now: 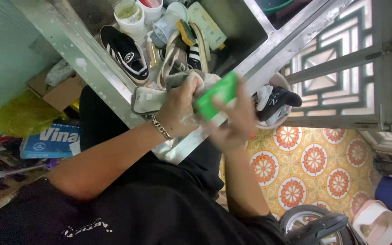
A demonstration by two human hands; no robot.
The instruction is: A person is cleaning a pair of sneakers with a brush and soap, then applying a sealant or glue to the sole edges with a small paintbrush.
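Observation:
My left hand (pixel 178 106), with a chain bracelet at the wrist, grips a grey-white sock-like cloth (pixel 148 99) over the front edge of a steel sink (pixel 91 63). My right hand (pixel 237 124) holds a green soap-like block (pixel 214 97) pressed against the cloth. The two hands touch around the cloth, and part of it is hidden under my fingers.
In the sink lie a black shoe with white stripes (pixel 125 52), a beige shoe (pixel 171 59), bottles and plastic cups (pixel 130 18). A white basin (pixel 283 80) holding black and white socks (pixel 280 100) sits by a window grille. Below are orange patterned floor tiles (pixel 314 159) and a blue box (pixel 51 140).

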